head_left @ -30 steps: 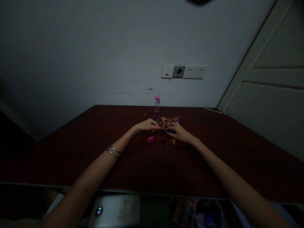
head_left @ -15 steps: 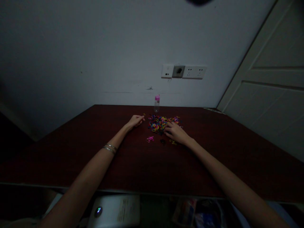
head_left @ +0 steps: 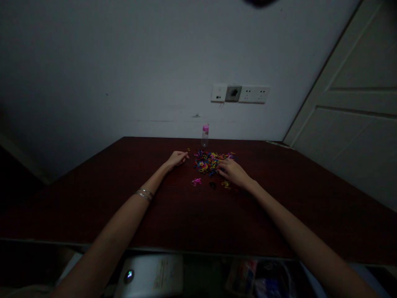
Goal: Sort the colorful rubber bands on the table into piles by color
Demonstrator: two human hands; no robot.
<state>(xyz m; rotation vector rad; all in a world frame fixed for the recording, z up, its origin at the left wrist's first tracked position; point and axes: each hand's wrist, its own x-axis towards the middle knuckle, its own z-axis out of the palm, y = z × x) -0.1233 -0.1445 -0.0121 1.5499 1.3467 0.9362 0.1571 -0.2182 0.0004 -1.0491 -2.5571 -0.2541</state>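
Observation:
A pile of small multicoloured rubber bands [head_left: 207, 161] lies on the dark red table. My right hand [head_left: 230, 170] rests over the pile's right side, fingers bent and spread among the bands. Left of the pile, my left hand [head_left: 178, 158] lies on the table with its fingers curled together; whatever they may hold is too small to make out. Nearer me are three little groups: pink bands [head_left: 196, 181], black bands [head_left: 212, 185] and yellow bands [head_left: 226, 184]. One yellow band [head_left: 188, 149] lies alone just beyond my left hand.
Behind the pile stands a clear bottle with a pink cap [head_left: 205, 135], close to the wall. Wall sockets [head_left: 240, 94] sit above the table, and a white door [head_left: 356, 103] is on the right. Below the front edge is an open space with a white device [head_left: 151, 275] and packages [head_left: 245, 275].
My right hand has shifted slightly to the right over the pile, baring more bands at its left. My left hand has barely moved.

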